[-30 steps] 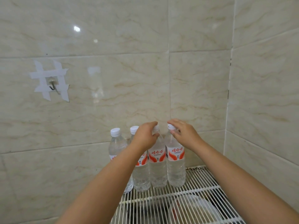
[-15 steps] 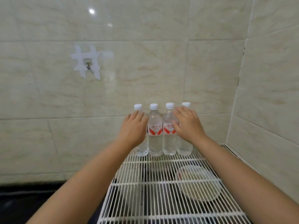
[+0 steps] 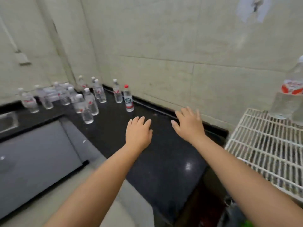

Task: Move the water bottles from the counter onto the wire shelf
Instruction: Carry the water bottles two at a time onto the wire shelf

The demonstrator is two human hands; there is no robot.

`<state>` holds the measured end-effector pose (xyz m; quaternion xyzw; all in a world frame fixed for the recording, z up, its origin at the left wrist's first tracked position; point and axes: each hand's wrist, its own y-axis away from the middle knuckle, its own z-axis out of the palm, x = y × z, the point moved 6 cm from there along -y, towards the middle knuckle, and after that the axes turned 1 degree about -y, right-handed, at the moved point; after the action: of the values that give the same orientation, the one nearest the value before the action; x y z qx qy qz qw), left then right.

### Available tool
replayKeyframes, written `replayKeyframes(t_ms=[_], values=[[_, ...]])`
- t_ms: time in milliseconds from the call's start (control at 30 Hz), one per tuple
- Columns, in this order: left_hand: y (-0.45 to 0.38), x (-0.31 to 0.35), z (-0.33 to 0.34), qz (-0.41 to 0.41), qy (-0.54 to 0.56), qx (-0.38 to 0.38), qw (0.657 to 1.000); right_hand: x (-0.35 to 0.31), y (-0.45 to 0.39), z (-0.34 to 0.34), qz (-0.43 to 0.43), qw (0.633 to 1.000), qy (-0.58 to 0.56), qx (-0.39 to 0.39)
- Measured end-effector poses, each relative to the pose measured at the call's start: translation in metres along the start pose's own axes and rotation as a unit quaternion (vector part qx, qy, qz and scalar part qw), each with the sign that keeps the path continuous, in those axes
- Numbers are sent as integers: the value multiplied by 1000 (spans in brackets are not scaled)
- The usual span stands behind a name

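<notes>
Both hands are empty, palms down with fingers spread, reaching forward above the black polished stone counter (image 3: 164,161): the left hand (image 3: 138,132) hangs over its middle and the right hand (image 3: 188,123) is nearer the back wall, neither touching a bottle. Closest ahead of the left hand stands a single clear plastic water bottle with a red cap (image 3: 128,99), upright, long axis vertical and cap pointing up, just beside the dark strip at the foot of the wall. Farther left stands a cluster of clear plastic water bottles with white caps and red-and-white labels (image 3: 88,104), all upright with caps up; about a dozen can be counted, though motion blur makes the exact number unsure. They spread from the corner of the beige marble-patterned tiled wall (image 3: 164,46) along the counter's rear edge, the nearest one (image 3: 82,107) at the rim of a grey recessed sink (image 3: 32,153). To the right, well apart from that group, a white wire shelf (image 3: 262,145) sits beside the counter's end. At its back stands one more clear bottle with a red-and-white label (image 3: 290,94), upright against the wall and partly cut off by the picture's edge. High on the wall, white tape strips surround a small hook (image 3: 254,7).
</notes>
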<state>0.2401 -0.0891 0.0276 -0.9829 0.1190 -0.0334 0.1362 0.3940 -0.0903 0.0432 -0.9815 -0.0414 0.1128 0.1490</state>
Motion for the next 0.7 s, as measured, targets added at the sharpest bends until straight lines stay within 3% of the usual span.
replayKeyframes(t_ms=[167, 333, 500, 700], values=[[50, -140, 22, -111, -41, -35, 992, -121, -3, 93, -46, 995, -40, -79], [80, -257, 58, -168, -34, -96, 981, -231, -20, 176, -63, 987, -52, -136], [83, -355, 80, -184, -16, -139, 973, -324, -51, 229, -49, 984, -61, -163], [35, -456, 83, -188, -5, -124, 974, -399, -130, 252, -58, 986, -73, -139]])
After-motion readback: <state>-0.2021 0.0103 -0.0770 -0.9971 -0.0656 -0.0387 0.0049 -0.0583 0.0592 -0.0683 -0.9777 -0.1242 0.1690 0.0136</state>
